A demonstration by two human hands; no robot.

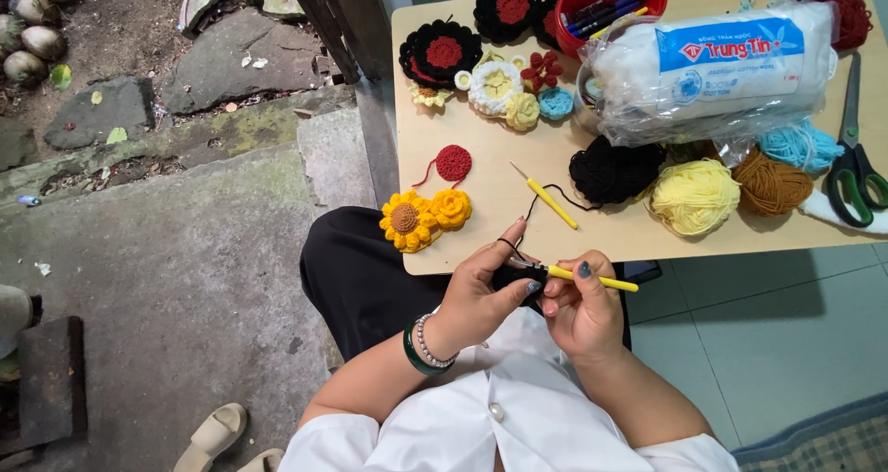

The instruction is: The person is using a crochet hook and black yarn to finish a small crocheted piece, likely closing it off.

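Observation:
My left hand [483, 292] pinches a small black crochet piece [514, 276], with black yarn looped over its index finger. That strand runs up to a black yarn ball [612, 171] on the wooden table [490, 195]. My right hand [583, 307] grips a yellow-handled crochet hook [592, 279], its metal tip in the black piece. A second yellow crochet hook [548, 198] lies on the table just above my hands. Both hands work over my lap, below the table's near edge.
On the table: yellow crochet sunflowers [421, 217], a red disc [453, 163], black-and-red flowers [442, 52], small pastel flowers [518, 93], a red cup of pens [606, 5], a bag of white stuffing [721, 65], yellow [696, 196], brown [770, 183] and blue yarn, green scissors [856, 181]. Stone ground lies left.

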